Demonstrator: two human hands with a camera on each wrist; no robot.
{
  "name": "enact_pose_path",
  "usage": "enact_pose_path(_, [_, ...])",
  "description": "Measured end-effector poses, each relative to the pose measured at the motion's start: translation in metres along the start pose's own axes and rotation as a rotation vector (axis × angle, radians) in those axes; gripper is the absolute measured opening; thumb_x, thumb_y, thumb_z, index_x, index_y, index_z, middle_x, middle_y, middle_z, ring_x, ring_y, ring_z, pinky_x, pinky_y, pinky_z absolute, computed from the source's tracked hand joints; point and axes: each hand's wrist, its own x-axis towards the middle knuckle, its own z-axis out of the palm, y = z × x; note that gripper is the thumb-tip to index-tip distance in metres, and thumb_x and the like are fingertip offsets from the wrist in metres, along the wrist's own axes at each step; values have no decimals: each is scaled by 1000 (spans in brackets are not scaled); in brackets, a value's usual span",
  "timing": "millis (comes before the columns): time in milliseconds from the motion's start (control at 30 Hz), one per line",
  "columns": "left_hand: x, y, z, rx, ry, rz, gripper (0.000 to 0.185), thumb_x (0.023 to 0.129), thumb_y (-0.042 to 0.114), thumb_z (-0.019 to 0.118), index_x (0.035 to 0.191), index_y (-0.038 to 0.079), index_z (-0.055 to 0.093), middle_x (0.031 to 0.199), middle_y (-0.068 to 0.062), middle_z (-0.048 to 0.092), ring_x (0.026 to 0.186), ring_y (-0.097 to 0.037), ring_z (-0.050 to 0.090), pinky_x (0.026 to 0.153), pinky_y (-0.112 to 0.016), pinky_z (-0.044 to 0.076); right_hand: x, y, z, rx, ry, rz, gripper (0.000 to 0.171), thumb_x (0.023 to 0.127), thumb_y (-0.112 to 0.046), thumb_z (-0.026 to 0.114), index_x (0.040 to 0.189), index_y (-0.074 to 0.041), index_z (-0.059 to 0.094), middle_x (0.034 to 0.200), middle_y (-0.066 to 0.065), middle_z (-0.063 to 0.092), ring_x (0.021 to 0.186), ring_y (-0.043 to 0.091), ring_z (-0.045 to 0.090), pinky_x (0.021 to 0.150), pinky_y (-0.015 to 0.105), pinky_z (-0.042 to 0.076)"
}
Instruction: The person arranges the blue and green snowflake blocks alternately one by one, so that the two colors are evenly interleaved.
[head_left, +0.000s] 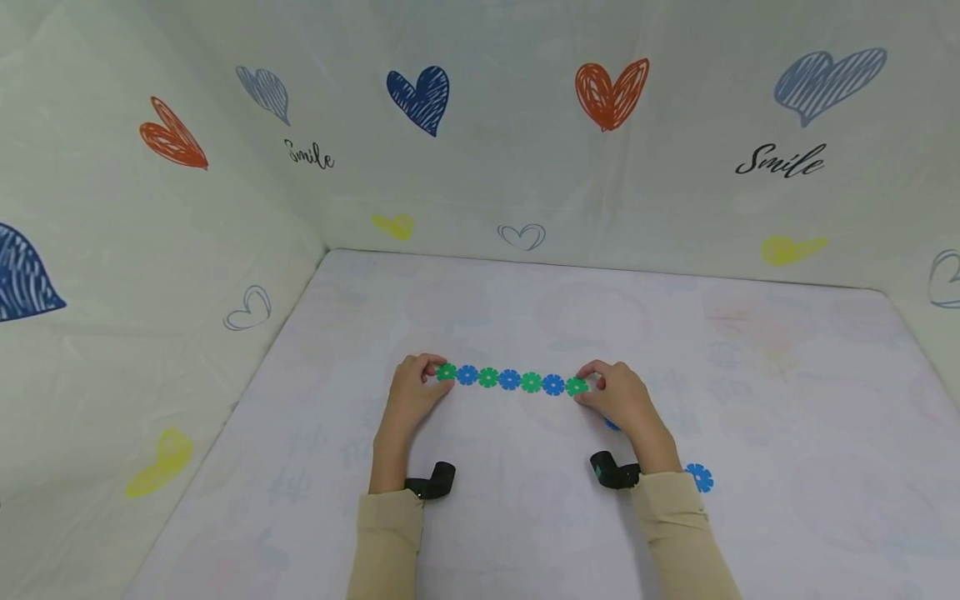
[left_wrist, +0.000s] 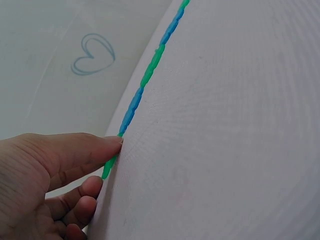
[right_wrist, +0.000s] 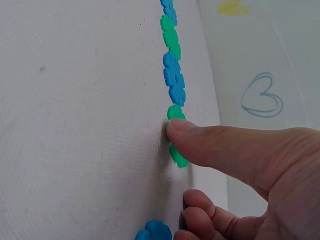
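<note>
- While both hands sit low on the pale printed tabletop [head_left: 787,433], cloth walls [head_left: 525,142] with scribbled hearts and "Smile" lettering close in on the left and far sides.
- Across the middle of the table runs a chain of snowflake discs [head_left: 510,379], seven flat toothed pieces alternating green and blue, green at both ends, lying left to right.
- Left hand [head_left: 415,393] is at the chain's left end: thumb on top of the green end disc, fingers curled in beside it, a pinch.
- Right hand [head_left: 621,396] is at the right end: thumb pressed on the green end disc, fingers curled beneath.
- Near the right wrist lies a loose blue disc [head_left: 699,477]; another blue disc [right_wrist: 155,231] peeks out just under the right hand.
</note>
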Motion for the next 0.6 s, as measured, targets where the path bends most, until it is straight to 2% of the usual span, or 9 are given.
enact_pose_path(600, [0, 0, 0, 0, 0, 5, 32, 81, 17, 69, 112, 10, 61, 91, -6, 49, 88, -21, 41, 75, -31, 34, 1, 0, 2, -3, 11, 15, 33, 82, -22, 69, 112, -12, 62, 90, 13, 52, 80, 25, 47, 64, 33, 39])
